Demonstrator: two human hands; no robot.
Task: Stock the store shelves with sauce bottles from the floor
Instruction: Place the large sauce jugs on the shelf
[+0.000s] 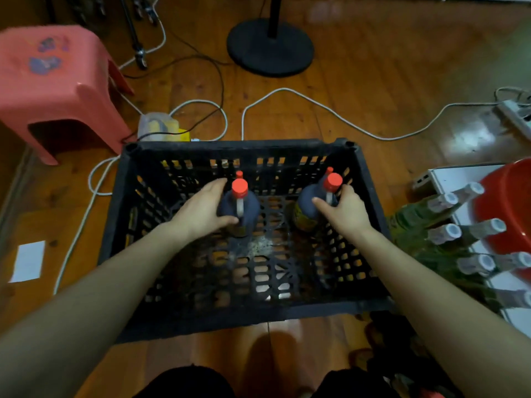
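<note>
A black slatted crate (244, 311) stands on the wooden floor in front of me. Two dark sauce bottles with red caps stand upright inside it. My left hand (201, 209) is wrapped around the left bottle (241, 208), thumb in front and fingers behind. My right hand (343, 209) grips the right bottle (309, 206) from its right side. Behind each bottle a second red cap tip shows, its body hidden. Both forearms reach down into the crate.
Several green bottles with white caps (448, 234) lie on their sides right of the crate, next to a red basin (505, 214) on a white board. A pink plastic stool (54, 84) stands far left. White cables (287, 94), a power strip (514, 116) and a black stand base (270, 47) lie beyond.
</note>
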